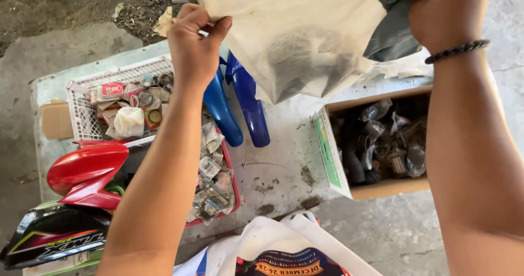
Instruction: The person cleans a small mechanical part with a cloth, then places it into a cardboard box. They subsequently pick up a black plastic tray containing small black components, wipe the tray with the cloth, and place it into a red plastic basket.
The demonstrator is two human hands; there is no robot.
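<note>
Left hand: fingers pinched on upper left edge of cream cloth bag.
Right hand: fist clamped on bag's right corner and grey rag.
Bag: held up, stretched over table, above blue fender and cardboard box.

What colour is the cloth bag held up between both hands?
Cream, with a dark smudge at its middle. The cloth bag shows best in the head view.
</note>
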